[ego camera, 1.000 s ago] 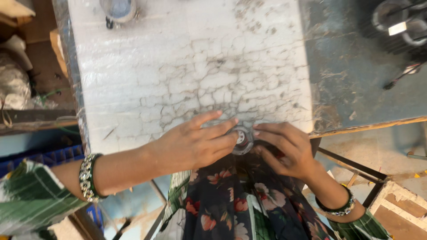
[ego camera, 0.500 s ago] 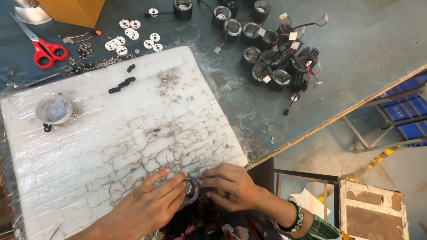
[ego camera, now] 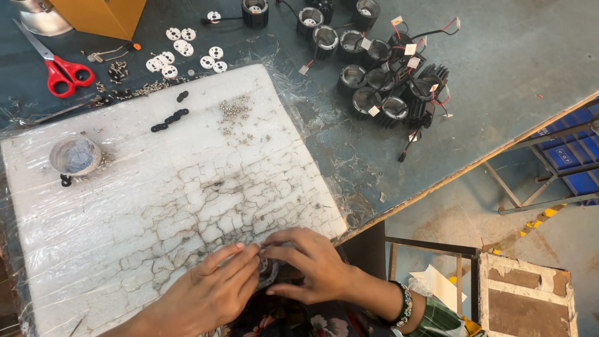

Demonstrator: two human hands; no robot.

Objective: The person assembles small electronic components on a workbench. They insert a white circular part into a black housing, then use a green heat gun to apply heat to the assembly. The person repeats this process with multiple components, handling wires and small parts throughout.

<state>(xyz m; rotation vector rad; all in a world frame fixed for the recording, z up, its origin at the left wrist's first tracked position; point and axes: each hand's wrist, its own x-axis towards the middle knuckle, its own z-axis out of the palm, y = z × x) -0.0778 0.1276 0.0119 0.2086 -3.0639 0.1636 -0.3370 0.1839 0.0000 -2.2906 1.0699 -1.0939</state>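
I see both hands at the white board's (ego camera: 162,206) 6 o'clock edge: left hand (ego camera: 209,293) and right hand (ego camera: 312,265) each with grip pinching a small round part (ego camera: 268,269), mostly hidden. Red scissors (ego camera: 62,68) at 11 o'clock on tabletop (ego camera: 511,68)

A yellow-orange box (ego camera: 100,15) stands at the upper left of the frame. Small white tags (ego camera: 410,48) hang on the wires of the black housings (ego camera: 380,81), upper centre.
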